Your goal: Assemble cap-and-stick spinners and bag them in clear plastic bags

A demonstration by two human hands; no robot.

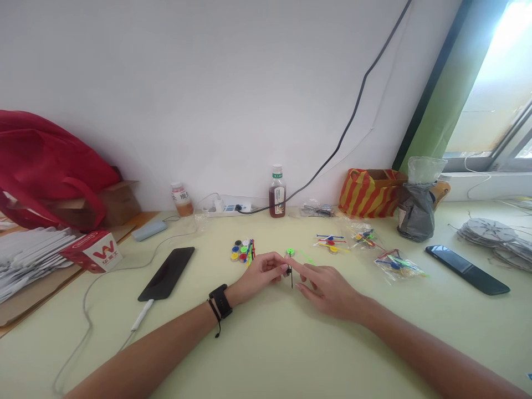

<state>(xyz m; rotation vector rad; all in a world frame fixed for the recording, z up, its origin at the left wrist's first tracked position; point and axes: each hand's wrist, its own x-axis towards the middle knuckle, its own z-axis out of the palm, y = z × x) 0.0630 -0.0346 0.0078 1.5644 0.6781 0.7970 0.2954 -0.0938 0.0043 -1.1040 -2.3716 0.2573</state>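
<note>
My left hand [261, 272] pinches a small black piece with a thin black stick [291, 277] that stands upright between my hands. The index fingertip of my right hand [330, 288] touches the top of the stick; its thumb and other fingers are apart. Just behind my fingertips lies a bright green disc [290, 252], with a green stick [306, 256] to its right. Left of them are several coloured discs [235, 256] and a bundle of coloured sticks [251, 250]. To the right, more coloured sticks and discs [331, 241] lie loose.
Clear bags of coloured parts [399, 266] lie at right, near a phone [467, 270]. A black phone [166, 274] with a cable and a red box [93, 252] are at left. Along the wall stand a dark bottle [277, 194], a striped bag [368, 194] and a power strip [233, 208].
</note>
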